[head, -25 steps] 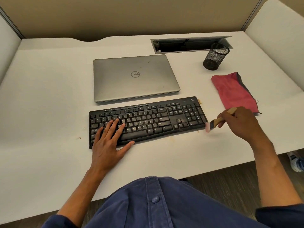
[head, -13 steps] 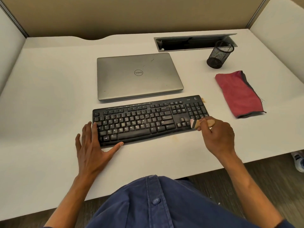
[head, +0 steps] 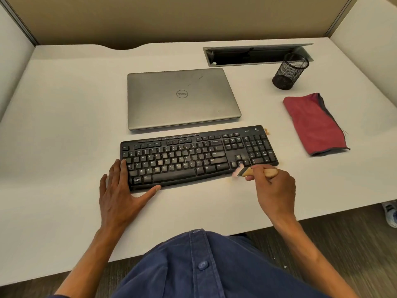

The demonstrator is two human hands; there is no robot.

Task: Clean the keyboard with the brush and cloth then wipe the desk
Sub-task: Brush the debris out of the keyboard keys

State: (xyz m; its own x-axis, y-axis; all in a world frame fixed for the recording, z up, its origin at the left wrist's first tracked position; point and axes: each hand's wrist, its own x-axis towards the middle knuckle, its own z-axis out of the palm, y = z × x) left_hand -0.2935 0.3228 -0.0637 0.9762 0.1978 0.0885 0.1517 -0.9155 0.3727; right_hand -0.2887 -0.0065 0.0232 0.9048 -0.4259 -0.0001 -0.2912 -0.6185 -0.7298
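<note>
At the centre of the frame, the closed grey laptop carried a round Dell badge in the middle of its lid, the letters upside down from where the camera looked. Below it, the black keyboard showed a small Logitech mark and a model number that looked like K200 at its upper right corner. Its keys bore the usual white letters, with Q, W, E, A, S, D and Enter readable; most of the smaller legends were too blurred to read.

Brush bristles motion-blurred; shoe cut off at right edge.
</note>
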